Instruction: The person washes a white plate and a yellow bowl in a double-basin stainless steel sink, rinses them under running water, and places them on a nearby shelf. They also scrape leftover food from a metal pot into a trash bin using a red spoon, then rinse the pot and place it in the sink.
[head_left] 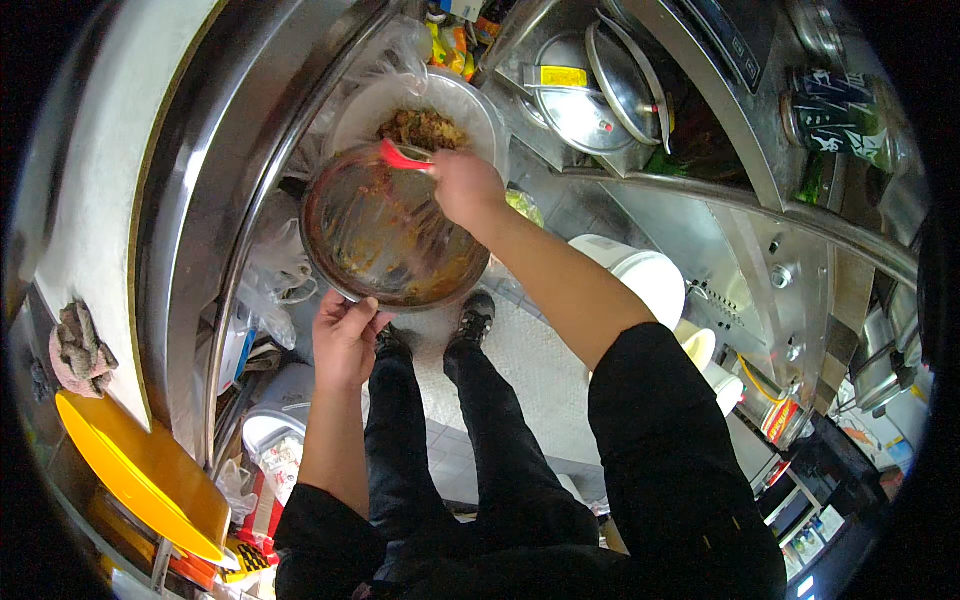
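Here the pan was held above the floor, right between the hands: its near rim was pinched by the left hand, thumb on top, fingers tucked below, while a red scraper was clasped in the curled right hand over the far rim. Beyond that rim, the near side of a white bin was hidden by the pan; whether the two were touching could not be told. Round and broad, the pan was smeared inside with brown-orange residue, streaked all across, its rim darkly stained. In the bin, brown scraps were heaped, just past the scraper. And the labels: a bright yellow one was seen on a steel lid, pale writing was carried on dark-wrapped jars at far right, and a tin was banded in red and yellow.
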